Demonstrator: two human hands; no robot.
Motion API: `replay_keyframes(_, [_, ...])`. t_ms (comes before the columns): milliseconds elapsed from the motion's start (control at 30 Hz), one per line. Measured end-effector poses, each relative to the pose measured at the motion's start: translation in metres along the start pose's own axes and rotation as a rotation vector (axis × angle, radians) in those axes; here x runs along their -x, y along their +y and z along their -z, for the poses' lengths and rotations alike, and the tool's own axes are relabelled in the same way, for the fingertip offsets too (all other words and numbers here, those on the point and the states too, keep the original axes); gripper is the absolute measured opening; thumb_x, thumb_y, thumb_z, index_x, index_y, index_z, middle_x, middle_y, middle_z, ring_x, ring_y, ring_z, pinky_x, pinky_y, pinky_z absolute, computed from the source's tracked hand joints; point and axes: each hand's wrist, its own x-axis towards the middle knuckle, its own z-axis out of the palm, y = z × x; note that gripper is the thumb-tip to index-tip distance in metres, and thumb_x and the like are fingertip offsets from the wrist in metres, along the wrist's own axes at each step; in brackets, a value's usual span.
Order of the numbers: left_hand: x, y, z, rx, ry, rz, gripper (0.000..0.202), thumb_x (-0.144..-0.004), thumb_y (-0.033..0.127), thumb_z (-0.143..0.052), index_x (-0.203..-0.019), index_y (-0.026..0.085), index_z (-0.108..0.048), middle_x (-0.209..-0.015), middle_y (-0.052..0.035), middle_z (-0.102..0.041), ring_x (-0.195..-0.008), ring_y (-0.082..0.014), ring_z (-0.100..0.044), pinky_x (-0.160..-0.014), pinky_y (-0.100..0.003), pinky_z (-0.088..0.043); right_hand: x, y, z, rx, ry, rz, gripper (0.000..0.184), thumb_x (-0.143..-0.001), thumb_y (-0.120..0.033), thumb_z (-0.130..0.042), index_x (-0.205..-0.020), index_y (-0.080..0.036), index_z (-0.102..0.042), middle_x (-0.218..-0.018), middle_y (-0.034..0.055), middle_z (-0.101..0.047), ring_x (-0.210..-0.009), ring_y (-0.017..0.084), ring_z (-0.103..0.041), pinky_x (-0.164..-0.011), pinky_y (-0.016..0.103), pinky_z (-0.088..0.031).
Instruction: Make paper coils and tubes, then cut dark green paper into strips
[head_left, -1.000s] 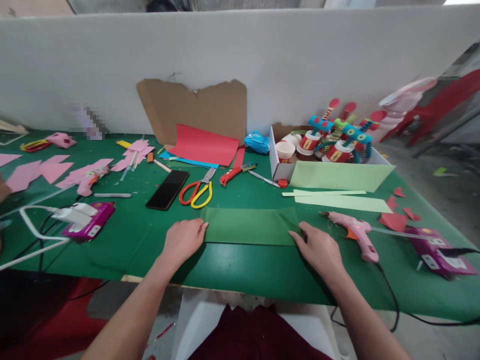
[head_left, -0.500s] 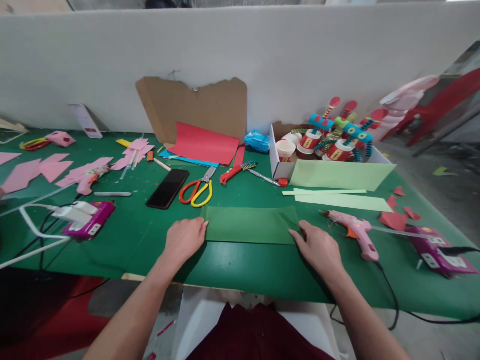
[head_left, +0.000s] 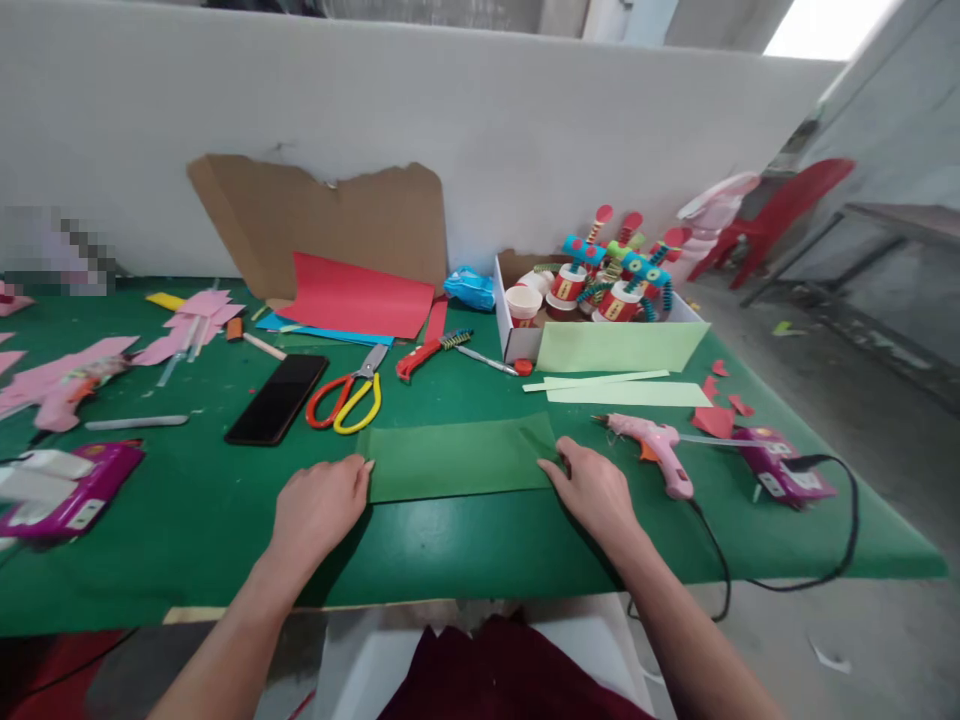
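Dark green rectangular paper sheet (head_left: 457,458) lies flat on the green counter (head_left: 465,545), lengthwise along its front edge, about midway between the side edges. Left hand (head_left: 319,505) rests palm down at the sheet's left short edge; its fingers (head_left: 360,468) are loosely bent, closed on nothing, with the tips touching that edge. Right hand (head_left: 596,490) rests palm down at the opposite short edge, where a crease crosses the corner; its fingers (head_left: 555,468) meet the paper, but whether they pinch it or only press on it cannot be told, since the tips are hidden under the hand. A pink hot glue gun (head_left: 652,445) lies just beside the right hand, toward the counter's right edge. Scissors with orange and yellow handles (head_left: 349,395) and a black phone (head_left: 277,398) lie behind the sheet, apart from it. The counter's left edge is cut off by the frame, and a patch at its back left corner is blurred beyond reading.
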Motion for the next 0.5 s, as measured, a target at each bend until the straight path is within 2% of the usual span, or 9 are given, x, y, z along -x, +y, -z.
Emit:
replay_keyframes(300, [-0.0004, -0.0011, -0.0003, 0.002, -0.012, -0.011, 0.047, -0.096, 0.031, -0.023, -0.09, 0.017, -0.068, -0.087, -0.0153, -0.073, -0.081, -0.0309, -0.069, -0.068, -0.037, -0.047, 0.0025, -0.0033, -0.0017, -0.008, 0.026, -0.02, 0.01, -0.093, -0.029, -0.051, -0.086, -0.021, -0.054, -0.078, 0.0027, -0.067, -0.072, 0.018, -0.061, -0.057, 0.026, -0.026])
replay_keyframes(500, [-0.0002, -0.0015, -0.0004, 0.014, -0.001, -0.016, 0.046, -0.095, 0.03, -0.025, -0.09, 0.018, -0.069, -0.084, -0.0157, -0.073, -0.081, -0.0308, -0.069, -0.068, -0.037, -0.047, 0.0018, -0.0023, -0.0043, -0.034, 0.033, -0.052, 0.01, -0.093, -0.03, -0.052, -0.089, -0.021, -0.054, -0.075, 0.0011, -0.066, -0.07, 0.017, -0.061, -0.056, 0.026, -0.026])
